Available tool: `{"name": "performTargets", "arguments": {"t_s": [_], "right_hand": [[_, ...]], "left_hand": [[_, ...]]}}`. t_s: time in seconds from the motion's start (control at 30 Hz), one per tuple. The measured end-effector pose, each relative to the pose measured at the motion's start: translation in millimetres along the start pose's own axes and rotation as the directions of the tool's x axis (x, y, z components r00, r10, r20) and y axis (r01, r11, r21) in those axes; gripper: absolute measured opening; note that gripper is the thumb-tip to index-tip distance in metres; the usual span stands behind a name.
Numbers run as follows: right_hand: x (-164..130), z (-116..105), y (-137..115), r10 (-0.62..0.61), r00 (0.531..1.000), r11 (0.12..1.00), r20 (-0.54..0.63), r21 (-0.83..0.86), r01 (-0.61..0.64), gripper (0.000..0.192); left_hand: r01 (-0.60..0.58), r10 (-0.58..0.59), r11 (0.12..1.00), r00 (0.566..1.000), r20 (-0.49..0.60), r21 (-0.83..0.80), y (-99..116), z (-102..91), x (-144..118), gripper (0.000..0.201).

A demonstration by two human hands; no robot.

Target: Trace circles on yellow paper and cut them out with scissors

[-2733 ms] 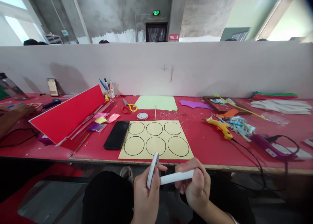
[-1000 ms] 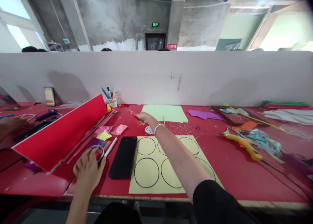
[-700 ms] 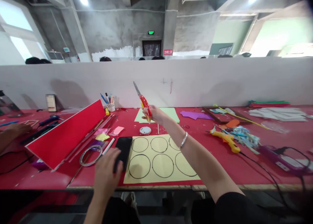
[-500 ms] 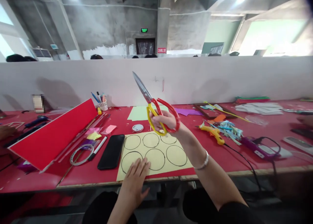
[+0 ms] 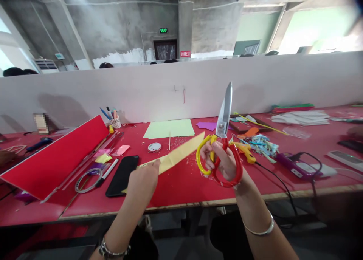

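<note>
Red bench (image 5: 176, 194) backed by a white partition (image 5: 136, 86). Yellow paper (image 5: 181, 152) tilted, nearly edge-on; any markings on its face not visible. Left grip (image 5: 145, 178): fingers closed on the paper's near side, left of its middle. Right grip (image 5: 222, 160): fingers wrapped round the handles of the scissors (image 5: 223, 120), loops spread, blades apparently together or nearly so.

Key relation: paper lies to the left of the scissors. Its long axis slants from beside the black phone (image 5: 123, 177) up and away to the right, the far corner ending just left of the yellow loop in this view; depth gap cannot be told. Blades point upward, crosswise to that axis, apart from the paper. Left grip is the nearer, already in contact.
</note>
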State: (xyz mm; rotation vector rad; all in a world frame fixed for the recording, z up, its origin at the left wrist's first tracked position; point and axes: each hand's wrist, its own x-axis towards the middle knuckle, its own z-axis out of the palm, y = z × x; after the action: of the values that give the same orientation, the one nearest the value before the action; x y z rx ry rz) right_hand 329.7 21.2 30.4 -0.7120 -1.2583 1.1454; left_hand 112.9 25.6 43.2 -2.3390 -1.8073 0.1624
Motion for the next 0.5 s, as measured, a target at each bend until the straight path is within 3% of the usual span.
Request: {"name": "performTargets", "arguments": {"t_s": [0.13,0.2,0.27,0.37,0.43,0.5], "right_hand": [[-5,-4,-1,0.014,0.997,0.993,-0.080,-0.120,-0.023,0.032],[-8,4,2,0.093,0.989,0.984,-0.114,-0.138,-0.108,0.032],[-9,13,10,0.153,0.974,0.976,-0.165,-0.132,-0.176,0.033],[-6,23,27,0.183,0.937,0.955,-0.298,-0.173,-0.241,0.034],[-3,24,38,0.173,0.919,0.943,-0.355,-0.208,-0.258,0.031],[0,21,44,0.150,0.911,0.938,-0.383,-0.237,-0.254,0.027]], "left_hand": [[0.140,-0.136,0.990,0.958,-0.254,-0.001,12,-30.4,2,0.042],[0.090,-0.092,0.996,0.973,-0.213,-0.020,31,-34.1,-1,0.046],[-0.052,0.042,0.996,0.990,-0.136,-0.073,54,-27.8,-4,0.050],[-0.126,0.103,0.978,0.985,-0.142,-0.168,83,-8.7,-8,0.041],[-0.162,0.120,0.960,0.975,-0.187,-0.229,87,2.3,-12,0.038],[-0.269,0.175,0.903,0.943,-0.284,-0.336,78,10.0,-19,0.035]]}}
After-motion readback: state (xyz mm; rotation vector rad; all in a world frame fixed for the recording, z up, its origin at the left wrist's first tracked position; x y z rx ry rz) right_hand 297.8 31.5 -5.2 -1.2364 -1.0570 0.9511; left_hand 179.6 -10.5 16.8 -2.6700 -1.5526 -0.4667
